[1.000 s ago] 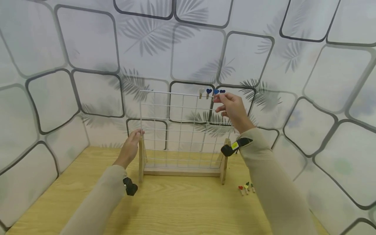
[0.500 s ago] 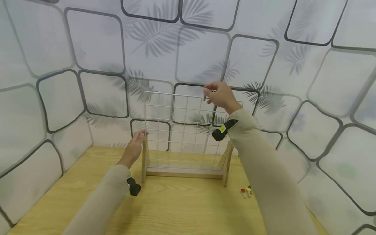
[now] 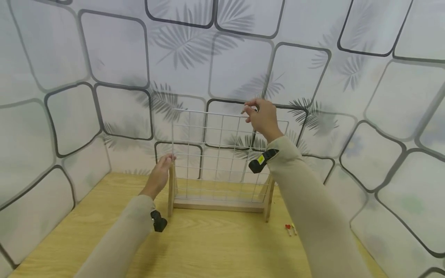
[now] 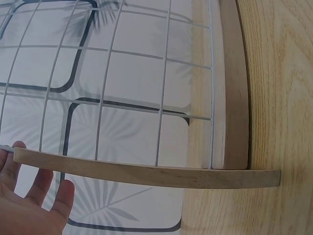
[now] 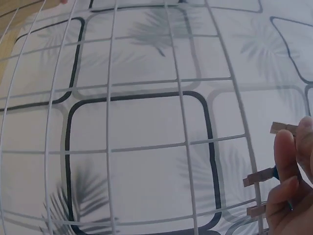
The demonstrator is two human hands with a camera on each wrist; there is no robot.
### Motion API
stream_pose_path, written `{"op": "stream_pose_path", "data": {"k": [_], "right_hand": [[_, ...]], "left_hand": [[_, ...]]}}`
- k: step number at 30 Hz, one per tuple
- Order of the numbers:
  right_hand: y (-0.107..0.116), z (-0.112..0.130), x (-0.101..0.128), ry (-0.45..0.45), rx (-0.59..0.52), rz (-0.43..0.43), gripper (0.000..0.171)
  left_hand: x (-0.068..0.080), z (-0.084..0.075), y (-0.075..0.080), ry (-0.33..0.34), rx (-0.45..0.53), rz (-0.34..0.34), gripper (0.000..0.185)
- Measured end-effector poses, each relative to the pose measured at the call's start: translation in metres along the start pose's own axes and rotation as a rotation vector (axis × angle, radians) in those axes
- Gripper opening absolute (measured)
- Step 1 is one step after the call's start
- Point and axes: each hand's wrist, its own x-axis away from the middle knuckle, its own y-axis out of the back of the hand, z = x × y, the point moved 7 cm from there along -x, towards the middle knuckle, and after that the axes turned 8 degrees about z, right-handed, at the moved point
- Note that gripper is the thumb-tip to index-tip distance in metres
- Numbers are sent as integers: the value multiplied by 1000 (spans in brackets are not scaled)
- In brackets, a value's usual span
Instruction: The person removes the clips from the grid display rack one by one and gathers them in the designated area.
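Note:
A white wire grid [image 3: 222,154] stands upright in a light wooden frame [image 3: 217,204] on the table. My left hand [image 3: 160,174] rests with straight fingers [image 4: 34,188] against the frame's left post [image 4: 146,175]. Up at the grid's top wire, my right hand [image 3: 261,117] pinches a small wooden peg [image 5: 260,177] with its thumb and fingertips [image 5: 286,161]. The ends of two more pegs [image 5: 281,128] stick out beside those fingers; my hand hides their heads. The wire grid [image 5: 146,122] fills the right wrist view.
Two small coloured pegs [image 3: 290,229] lie on the wooden table [image 3: 208,247] right of the frame's foot. Wallpaper with dark rounded squares and leaf prints closes in the back and both sides. The frame's base bar [image 4: 235,83] lies along the table.
My right hand has moved left along the top wire and now covers the pegs that showed there a second ago. My left hand has stayed on the left post.

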Motion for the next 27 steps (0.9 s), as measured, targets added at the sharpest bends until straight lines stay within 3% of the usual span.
{"op": "stream_pose_path", "data": {"k": [4,7,14,21,27], "right_hand": [[5,-5,14,15,-257,43,28],[3,-13,27,-24,-350,132,31],[-1,-55,62,-147,-401,240,37],[-2,-120,103,-243,-311,253,42],[-4,-185,141,-365,-348,237,45]], "left_hand": [[1,1,-3,-5,5,6,53],[1,3,-2,0,-1,8,53],[0,1,-2,2,-5,17,54],[-1,0,-3,-12,12,15,53],[0,0,-1,-1,2,24,54]]}}
